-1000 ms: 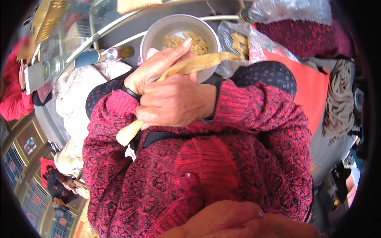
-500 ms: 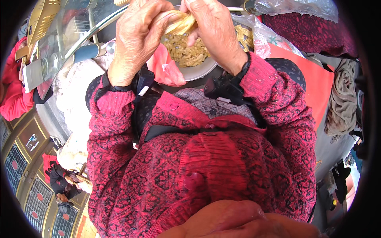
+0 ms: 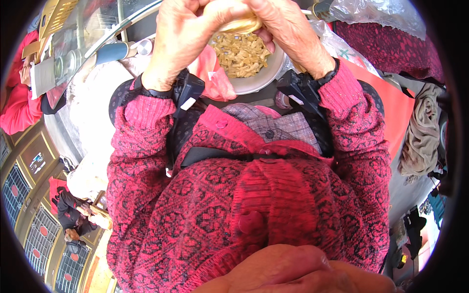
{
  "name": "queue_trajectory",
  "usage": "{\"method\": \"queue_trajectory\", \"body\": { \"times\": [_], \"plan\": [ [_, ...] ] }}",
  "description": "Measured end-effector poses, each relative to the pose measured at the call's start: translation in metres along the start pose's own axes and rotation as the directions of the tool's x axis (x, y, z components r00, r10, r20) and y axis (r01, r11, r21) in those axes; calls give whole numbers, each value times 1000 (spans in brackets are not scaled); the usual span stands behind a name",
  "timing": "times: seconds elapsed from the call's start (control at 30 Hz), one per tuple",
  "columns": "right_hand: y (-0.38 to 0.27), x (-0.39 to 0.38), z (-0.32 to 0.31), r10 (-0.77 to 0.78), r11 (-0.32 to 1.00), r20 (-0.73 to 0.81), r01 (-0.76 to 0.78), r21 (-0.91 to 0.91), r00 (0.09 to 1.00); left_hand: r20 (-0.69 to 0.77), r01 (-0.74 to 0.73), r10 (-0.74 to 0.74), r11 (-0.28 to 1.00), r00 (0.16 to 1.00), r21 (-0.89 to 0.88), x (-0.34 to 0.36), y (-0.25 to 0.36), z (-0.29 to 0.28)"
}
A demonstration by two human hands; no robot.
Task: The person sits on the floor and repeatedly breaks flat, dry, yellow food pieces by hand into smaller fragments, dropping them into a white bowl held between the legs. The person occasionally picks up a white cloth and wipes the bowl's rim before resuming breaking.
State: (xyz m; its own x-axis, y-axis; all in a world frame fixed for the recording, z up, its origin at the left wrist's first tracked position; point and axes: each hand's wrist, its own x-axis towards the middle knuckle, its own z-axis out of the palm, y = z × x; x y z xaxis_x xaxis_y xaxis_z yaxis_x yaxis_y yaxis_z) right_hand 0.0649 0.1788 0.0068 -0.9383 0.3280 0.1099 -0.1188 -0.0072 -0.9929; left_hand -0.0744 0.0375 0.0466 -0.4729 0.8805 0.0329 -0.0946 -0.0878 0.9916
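Both my hands are raised over a white bowl [image 3: 277, 68] at the top of the view. Between them is a pale yellow, soft, folded strip [image 3: 240, 25]; its exact kind cannot be made out. My left hand [image 3: 188, 36] is closed on the strip's left side, thumb across it. My right hand [image 3: 288, 34] pinches its right side, some fingers curled beneath. The upper fingertips of both hands are cut off by the frame's edge. Several short, light brown cut pieces [image 3: 239, 54] fill the bowl below.
A pink cloth or bag [image 3: 213, 77] touches the bowl's left side. Left of it are a blue cylinder [image 3: 111, 52], a glass panel [image 3: 88, 24] and a yellow basket [image 3: 57, 17]. Clear plastic [image 3: 378, 14] and a red sheet [image 3: 393, 107] lie right. Another person's red sleeve [image 3: 19, 110] shows far left.
My hands have drawn closer together around the yellow strip, which is now more folded and more covered by my fingers. Both forearms have shifted slightly right, and more of the bowl shows.
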Motion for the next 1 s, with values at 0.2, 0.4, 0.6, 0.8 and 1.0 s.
{"method": "queue_trajectory", "body": {
  "times": [0.2,0.4,0.6,0.8,1.0],
  "plan": [
    [-2,-8,4,-126,984,-49,119,-136,991,183,213,-129,785,975,-582,-5,-1,8],
    [6,-15,-14,-141,971,-15,135,-199,990,210,223,-169,937,963,-269,-8,3,8],
    [6,-13,-7,-186,978,13,186,-96,983,268,-322,215,824,939,466,-5,-14,2],
    [18,-13,-3,-140,985,-190,118,-123,972,276,37,-14,996,961,-77,-5,-27,3],
    [29,-20,-21,-164,982,-180,142,-128,970,365,345,-168,794,916,-500,-7,-24,3]
  ]
}}
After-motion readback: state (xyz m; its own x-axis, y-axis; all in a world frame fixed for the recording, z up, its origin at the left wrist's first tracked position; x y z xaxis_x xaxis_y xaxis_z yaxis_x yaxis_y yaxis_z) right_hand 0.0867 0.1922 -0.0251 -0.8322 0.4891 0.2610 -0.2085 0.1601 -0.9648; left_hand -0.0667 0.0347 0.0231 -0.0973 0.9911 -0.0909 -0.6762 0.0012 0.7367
